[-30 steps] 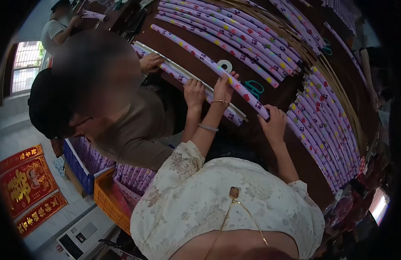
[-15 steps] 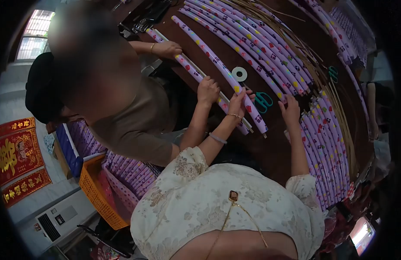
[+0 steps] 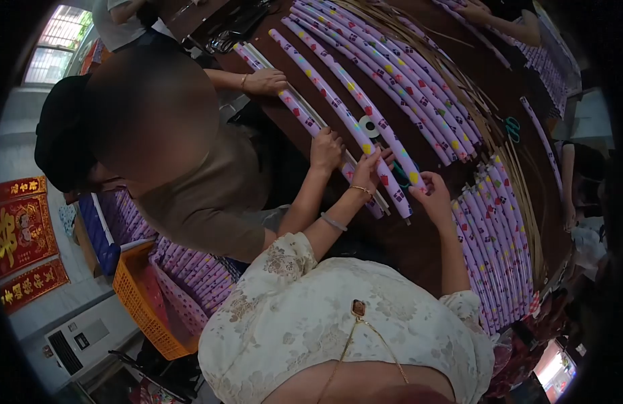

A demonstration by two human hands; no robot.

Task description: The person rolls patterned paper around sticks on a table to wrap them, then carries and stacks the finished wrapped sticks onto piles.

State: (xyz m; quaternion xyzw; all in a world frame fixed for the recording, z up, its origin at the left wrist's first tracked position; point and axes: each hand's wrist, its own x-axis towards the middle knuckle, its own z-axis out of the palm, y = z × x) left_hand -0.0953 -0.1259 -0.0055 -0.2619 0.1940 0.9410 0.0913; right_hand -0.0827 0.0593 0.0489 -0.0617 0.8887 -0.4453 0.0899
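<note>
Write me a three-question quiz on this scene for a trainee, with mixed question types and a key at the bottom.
1. True or false: the left hand holds a patterned roll.

2. Multiple choice: what colour is the basket at the lower left?
A) Green
B) Orange
C) White

3. Fill in "nearer" or "farther": the right hand has its fingers on a second roll, at the end ___ to the camera wearer's body.

Key: 1. True; 2. B; 3. nearer

Daylight fills a barred window at far left; red posters with gold lettering lie against a pale marbled wall; a dark brown table stretches right.
</note>
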